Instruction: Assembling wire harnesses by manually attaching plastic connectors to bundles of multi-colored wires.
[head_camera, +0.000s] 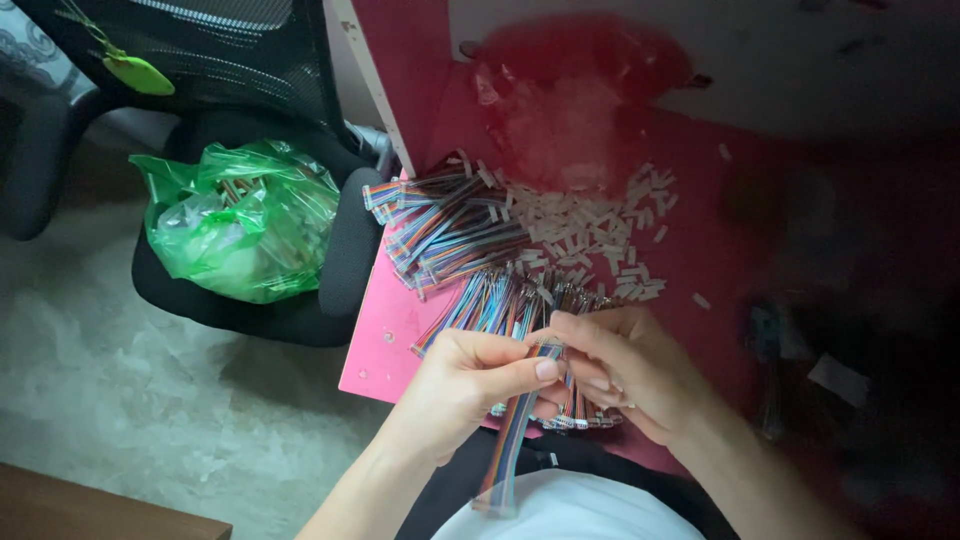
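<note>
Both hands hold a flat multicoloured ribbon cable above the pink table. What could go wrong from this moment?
The ribbon cable hangs over the lap from the left hand and right hand; it might slip down. The cable pile lies at the pink table edge and may slide off. A sleeve could scatter the small white connectors.

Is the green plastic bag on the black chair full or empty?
Partly full. The green plastic bag bulges on the black chair, and coloured wires show through it near the top.
</note>
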